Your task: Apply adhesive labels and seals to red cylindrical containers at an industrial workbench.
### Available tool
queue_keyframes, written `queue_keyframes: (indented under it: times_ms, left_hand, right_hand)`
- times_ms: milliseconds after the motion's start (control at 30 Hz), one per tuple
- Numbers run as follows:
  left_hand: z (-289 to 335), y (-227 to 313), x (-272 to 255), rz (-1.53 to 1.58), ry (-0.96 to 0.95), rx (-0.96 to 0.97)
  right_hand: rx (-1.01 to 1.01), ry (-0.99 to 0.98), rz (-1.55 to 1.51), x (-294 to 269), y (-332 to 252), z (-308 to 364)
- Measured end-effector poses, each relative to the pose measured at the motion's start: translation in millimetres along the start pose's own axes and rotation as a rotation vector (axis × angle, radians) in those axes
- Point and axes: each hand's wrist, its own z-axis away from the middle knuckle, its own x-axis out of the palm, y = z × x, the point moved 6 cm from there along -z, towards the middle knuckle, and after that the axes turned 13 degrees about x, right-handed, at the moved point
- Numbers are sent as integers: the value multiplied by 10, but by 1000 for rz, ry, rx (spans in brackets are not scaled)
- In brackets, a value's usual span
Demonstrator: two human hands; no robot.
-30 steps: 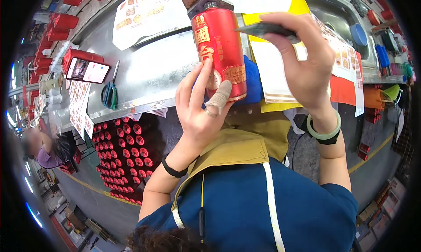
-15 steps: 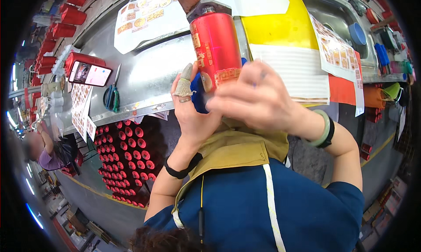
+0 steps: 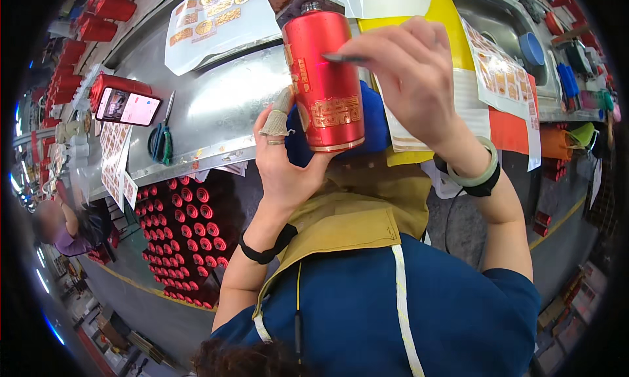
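A shiny red bottle [image 3: 327,75] with gold ornament bands lies with its neck away from me, against a dark angular block [image 3: 311,3]. My left hand [image 3: 282,170] grips the lower left side of the bottle near its base. A knitted cover and a grey tip sit on one of its fingers. Over the bottle's right side is my right hand [image 3: 416,82], its fingers closed on a dark slim pointed tool [image 3: 345,58]. The tool's tip is over the red surface; whether it touches cannot be made out. Blue cloth [image 3: 375,118] lies beneath the bottle.
Gold sticker sheets [image 3: 213,23] lie at the back left, with more [image 3: 501,65] by the sink [image 3: 501,19]. Scissors [image 3: 160,138] and a phone [image 3: 128,106] are on the left. Below the bench edge stand many red bottles [image 3: 190,223]. A person [image 3: 75,226] sits far left.
My right hand has moved from the bottle's base up and to the right, and the dark tool now shows. The bottle's gold lower band is uncovered. My left hand keeps its hold.
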Motion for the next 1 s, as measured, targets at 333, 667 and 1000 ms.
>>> queue_keyframes:
  times_ms: [333,667,1000]
  left_hand:
    - [39,-152,82,233,-89,-110]
    - [14,-173,117,238,-71,-125]
    - [-167,167,-54,-62,10,112]
  right_hand:
    - [-5,-42,-115,10,-8,186]
    - [30,42,-68,17,25,162]
    - [9,9,43,-72,13,65]
